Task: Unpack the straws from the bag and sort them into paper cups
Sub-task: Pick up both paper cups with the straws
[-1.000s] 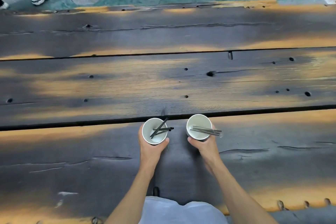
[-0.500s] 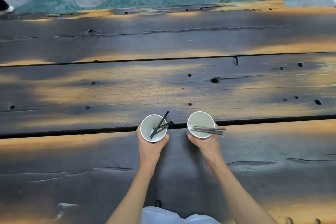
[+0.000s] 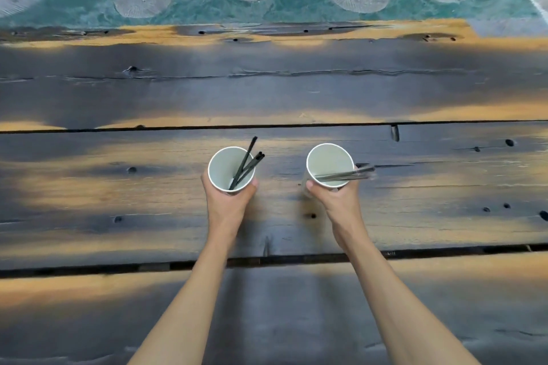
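Note:
Two white paper cups stand side by side over the middle plank of a dark wooden table. My left hand [image 3: 227,201] wraps around the left cup [image 3: 222,170], which holds a few black straws [image 3: 246,163] leaning out to the upper right. My right hand [image 3: 336,201] grips the right cup [image 3: 326,161]. Its straws [image 3: 348,174] are grey or clear and lie nearly flat across the rim, sticking out to the right. No bag is in view.
The table [image 3: 148,192] is made of wide charred planks with dark gaps between them and small knot holes. Beyond its far edge lies a green floor [image 3: 296,0] with round grey discs.
Both hands have carried their cups away from me, from the near plank across the gap onto the middle plank, and the cups are now farther apart.

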A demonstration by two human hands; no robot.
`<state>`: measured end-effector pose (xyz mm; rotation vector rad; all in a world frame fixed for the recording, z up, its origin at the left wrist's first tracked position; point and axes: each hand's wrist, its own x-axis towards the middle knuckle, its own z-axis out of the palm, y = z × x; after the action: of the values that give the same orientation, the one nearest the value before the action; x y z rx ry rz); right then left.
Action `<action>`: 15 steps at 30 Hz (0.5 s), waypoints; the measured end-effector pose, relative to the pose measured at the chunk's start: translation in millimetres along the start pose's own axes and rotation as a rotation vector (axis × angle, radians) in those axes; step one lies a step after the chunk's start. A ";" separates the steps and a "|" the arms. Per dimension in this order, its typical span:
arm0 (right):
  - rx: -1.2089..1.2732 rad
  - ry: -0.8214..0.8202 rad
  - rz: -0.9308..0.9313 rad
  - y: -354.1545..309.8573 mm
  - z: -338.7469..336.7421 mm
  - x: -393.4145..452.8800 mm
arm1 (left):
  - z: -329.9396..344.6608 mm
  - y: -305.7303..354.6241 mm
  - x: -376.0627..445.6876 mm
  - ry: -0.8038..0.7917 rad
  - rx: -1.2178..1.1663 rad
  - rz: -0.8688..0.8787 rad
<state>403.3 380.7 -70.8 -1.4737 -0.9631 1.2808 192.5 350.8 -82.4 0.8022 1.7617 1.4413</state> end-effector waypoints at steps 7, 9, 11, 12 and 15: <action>-0.006 0.032 -0.087 -25.4 29.8 103.4 | 37.6 13.1 104.9 -0.036 -0.021 0.060; -0.010 0.032 -0.093 -28.2 38.3 130.7 | 49.0 14.5 131.4 -0.051 -0.015 0.077; -0.026 0.023 -0.098 -26.8 47.2 155.7 | 59.5 12.9 155.5 -0.071 -0.029 0.099; -0.036 0.015 -0.097 -25.0 51.2 167.0 | 64.0 10.8 166.3 -0.078 -0.036 0.108; -0.043 0.004 -0.111 -19.3 60.8 195.8 | 77.1 3.2 193.6 -0.096 -0.019 0.132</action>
<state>372.7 581.4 -105.0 -1.4346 -1.0609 1.1832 149.7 552.0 -115.7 0.9766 1.6473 1.4767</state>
